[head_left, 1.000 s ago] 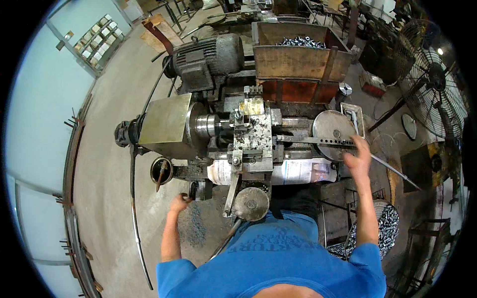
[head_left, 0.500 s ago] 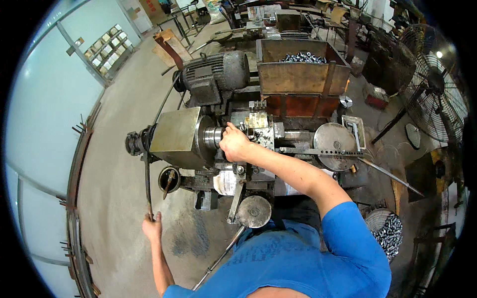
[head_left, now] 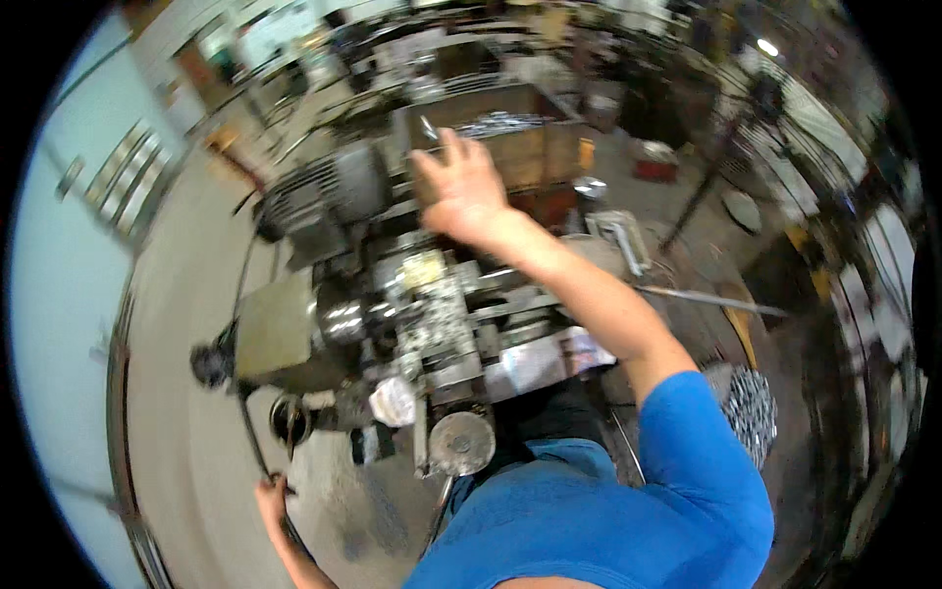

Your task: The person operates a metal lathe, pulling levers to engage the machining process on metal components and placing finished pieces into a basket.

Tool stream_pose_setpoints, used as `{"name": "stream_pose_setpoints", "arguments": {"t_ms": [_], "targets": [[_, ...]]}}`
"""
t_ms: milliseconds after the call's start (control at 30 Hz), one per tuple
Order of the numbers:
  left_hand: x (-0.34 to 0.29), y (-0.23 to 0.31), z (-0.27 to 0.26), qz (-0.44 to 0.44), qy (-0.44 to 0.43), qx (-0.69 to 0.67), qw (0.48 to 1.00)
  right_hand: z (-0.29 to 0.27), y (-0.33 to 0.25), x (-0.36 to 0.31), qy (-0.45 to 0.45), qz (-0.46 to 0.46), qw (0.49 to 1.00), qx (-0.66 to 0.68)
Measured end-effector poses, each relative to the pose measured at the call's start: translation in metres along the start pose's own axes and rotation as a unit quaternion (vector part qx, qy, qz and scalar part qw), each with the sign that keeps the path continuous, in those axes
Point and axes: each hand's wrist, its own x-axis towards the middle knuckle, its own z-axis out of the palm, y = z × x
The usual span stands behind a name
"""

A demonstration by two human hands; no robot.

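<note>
My right hand (head_left: 464,187) is stretched out before the near side of a wooden crate (head_left: 538,162), its fingers spread. Just past the fingertips is a small shiny metal piece (head_left: 429,128), blurred and seemingly apart from the hand. Inside the crate lies a heap of small metal parts (head_left: 502,124). Low on the left, my left hand (head_left: 272,496) is closed round the end of a long lever (head_left: 254,437) on a small lathe. The lathe's headstock cover (head_left: 274,327) and bright spindle nose (head_left: 343,322) are left of centre.
An electric motor (head_left: 329,194) stands behind the headstock. A round handwheel plate (head_left: 462,445) sits in front of my body, and a small pot (head_left: 289,420) hangs near the lever. A basket of metal parts (head_left: 751,417) is by my right elbow. A rod (head_left: 711,297) juts out rightward.
My right hand has left the spindle and moved up and away to the crate, its fingers opening. My left hand stays on the lever. The whole view has shifted and blurred.
</note>
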Motion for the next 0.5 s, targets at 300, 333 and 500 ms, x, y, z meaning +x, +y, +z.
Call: {"name": "stream_pose_setpoints", "arguments": {"t_ms": [300,333,500], "targets": [[-0.006,0.005,0.024,-0.121,0.018,-0.122,0.985,-0.038,0.037,-0.234,-0.069,0.095,0.926,0.359],[-0.007,0.006,0.027,-0.128,0.014,-0.118,0.985,-0.040,0.052,-0.265,-0.112,0.150,0.941,0.282],[-0.009,0.014,0.031,-0.151,-0.004,-0.100,0.984,-0.108,0.163,-0.432,-0.182,0.455,0.871,-0.027]]}}
